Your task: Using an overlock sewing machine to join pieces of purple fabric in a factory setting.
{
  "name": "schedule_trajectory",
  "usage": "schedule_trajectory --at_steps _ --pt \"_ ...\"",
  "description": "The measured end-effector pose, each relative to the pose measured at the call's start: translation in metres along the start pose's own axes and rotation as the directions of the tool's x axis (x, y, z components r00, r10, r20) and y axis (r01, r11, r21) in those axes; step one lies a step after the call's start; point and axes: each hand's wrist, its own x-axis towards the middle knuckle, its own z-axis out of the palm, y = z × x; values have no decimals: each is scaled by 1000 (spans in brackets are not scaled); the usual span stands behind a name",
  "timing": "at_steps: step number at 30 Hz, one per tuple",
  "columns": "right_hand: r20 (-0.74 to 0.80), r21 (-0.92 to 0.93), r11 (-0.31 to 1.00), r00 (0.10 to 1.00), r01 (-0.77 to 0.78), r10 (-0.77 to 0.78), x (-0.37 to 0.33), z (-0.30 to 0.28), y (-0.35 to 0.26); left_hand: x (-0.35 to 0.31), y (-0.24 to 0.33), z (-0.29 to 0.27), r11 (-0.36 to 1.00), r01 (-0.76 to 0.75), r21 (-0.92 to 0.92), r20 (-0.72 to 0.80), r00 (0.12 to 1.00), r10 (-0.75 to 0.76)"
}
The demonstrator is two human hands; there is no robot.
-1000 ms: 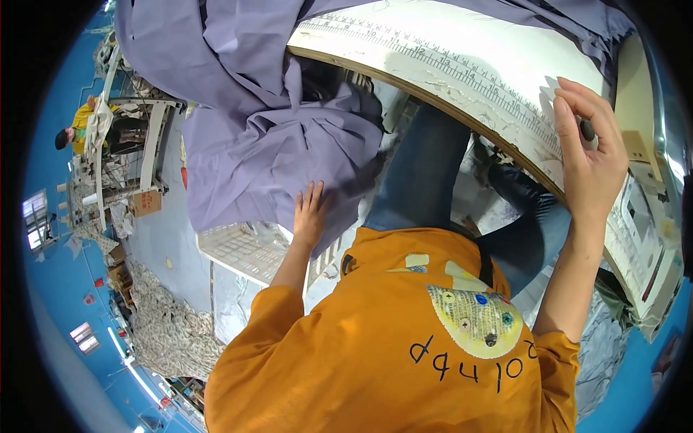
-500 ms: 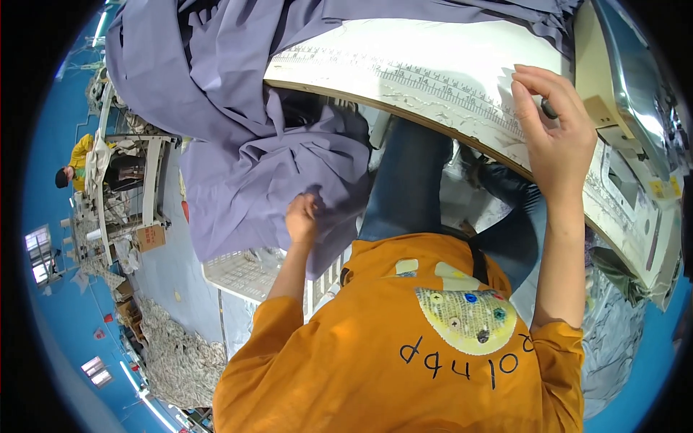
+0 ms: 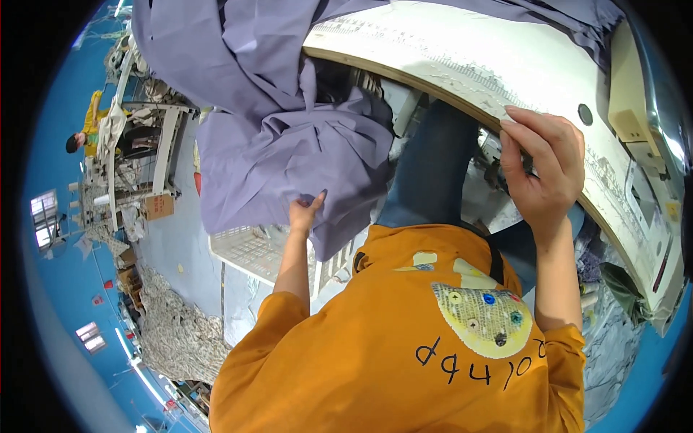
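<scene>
A large heap of purple fabric hangs off the work table and spills over a white plastic basket. My left hand is at the near side of this heap. Its thumb is spread away from the fingers, whose tips are partly hidden, and the cloth around it shows no gripped fold. Over the front edge of the white table, my right hand is raised with bent fingers. Its thumb and fingertips come together in a pinch; whatever may be between them is too small to make out.
Printed ruler markings run along the tabletop. A pale sewing machine body stands at the right. My legs are under the table edge. At the left are a cardboard box, a patterned cloth pile and a person in yellow.
My right hand has drawn back from over the tabletop to its front edge, its fingertips closing together. My left thumb has spread out beside the purple fabric. The whole view has shifted slightly.
</scene>
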Motion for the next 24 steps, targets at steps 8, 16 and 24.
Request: schedule_trajectory --at_steps 8,16,24 --pt "19 -19 1000 1000 15 -14 -3 3 -5 0 15 -23 812 418 -407 527 834 -165" --pt "441 438 814 880 -382 175 -48 73 -82 -128 286 -195 87 -967 239 -356 -4 934" --pt "763 313 413 485 -855 428 -25 154 -87 -186 355 -289 -61 -952 299 -754 -275 597"
